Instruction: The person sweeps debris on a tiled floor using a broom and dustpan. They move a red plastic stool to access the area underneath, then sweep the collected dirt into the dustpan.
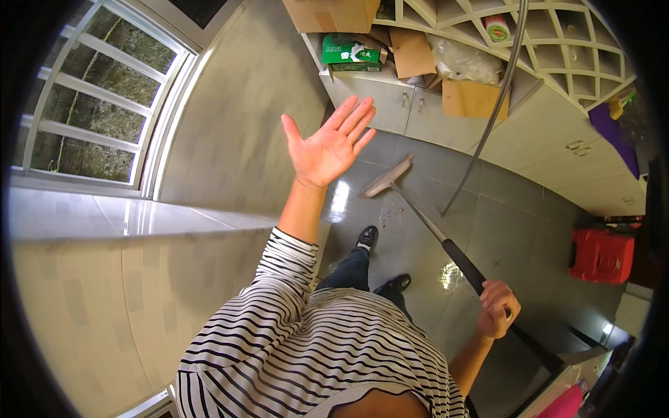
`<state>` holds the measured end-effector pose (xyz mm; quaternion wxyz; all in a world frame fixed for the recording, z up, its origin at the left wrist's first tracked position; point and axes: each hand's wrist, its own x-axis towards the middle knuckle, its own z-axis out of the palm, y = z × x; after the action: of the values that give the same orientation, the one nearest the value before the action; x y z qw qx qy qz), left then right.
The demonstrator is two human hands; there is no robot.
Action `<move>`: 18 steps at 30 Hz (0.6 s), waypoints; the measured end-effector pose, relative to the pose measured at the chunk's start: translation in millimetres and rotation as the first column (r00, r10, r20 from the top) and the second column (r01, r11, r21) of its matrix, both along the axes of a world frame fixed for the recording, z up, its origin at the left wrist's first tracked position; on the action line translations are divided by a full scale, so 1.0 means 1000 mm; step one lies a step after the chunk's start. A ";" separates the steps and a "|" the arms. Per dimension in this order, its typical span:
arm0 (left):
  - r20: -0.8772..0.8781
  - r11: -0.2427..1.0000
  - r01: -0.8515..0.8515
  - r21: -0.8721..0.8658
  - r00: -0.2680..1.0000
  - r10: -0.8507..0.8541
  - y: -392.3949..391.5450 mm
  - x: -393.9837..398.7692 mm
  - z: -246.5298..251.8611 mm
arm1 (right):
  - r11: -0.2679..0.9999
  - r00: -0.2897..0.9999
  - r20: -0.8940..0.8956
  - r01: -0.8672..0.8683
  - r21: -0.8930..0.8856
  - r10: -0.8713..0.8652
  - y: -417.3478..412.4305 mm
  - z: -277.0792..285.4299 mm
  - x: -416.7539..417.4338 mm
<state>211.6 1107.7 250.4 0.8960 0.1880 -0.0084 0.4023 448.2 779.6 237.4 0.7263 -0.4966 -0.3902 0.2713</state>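
Note:
My left hand [330, 149] is raised in front of me, palm up, with its fingers spread and nothing in it. At my right side, my right hand [497, 309] is closed around the black grip of a long-handled broom [426, 219]. The metal part of the handle slants forward to a wide, pale broom head [389, 177] that rests on the grey tiled floor [444, 177]. Small crumbs of debris [389, 215] lie on the tiles between the broom head and my black shoe [367, 236]. Whether the head has bristles or a flat blade is hard to tell.
A thin grey pole or hose [494, 115] runs down to the floor ahead. Pale cabinets [381, 104] stand beyond, holding cardboard boxes [473, 98] and a green carton [351, 53]. A red plastic case [601, 256] sits at right. A barred window [99, 104] is at left.

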 end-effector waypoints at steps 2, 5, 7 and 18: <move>-0.008 1.000 0.011 0.003 1.000 -0.011 -0.015 0.003 0.008 | 1.000 1.000 0.004 0.012 0.021 -0.012 -0.003 -0.001 0.003; 0.006 1.000 0.023 0.021 1.000 -0.023 -0.031 -0.004 0.013 | 0.999 1.000 0.016 0.016 0.036 -0.016 -0.007 0.000 -0.006; 0.010 0.998 0.024 0.054 1.000 -0.025 -0.037 -0.007 0.016 | 0.999 1.000 0.017 0.013 0.046 -0.014 -0.008 -0.001 -0.010; -0.473 0.942 -0.299 -0.152 0.859 0.197 -0.035 -0.038 -0.038 | 0.996 1.000 0.019 -0.026 0.082 0.025 0.002 0.001 -0.020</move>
<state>173.9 1072.6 212.7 0.8287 0.1755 0.2685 0.4586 428.6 781.5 238.1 0.7392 -0.4636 -0.4139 0.2597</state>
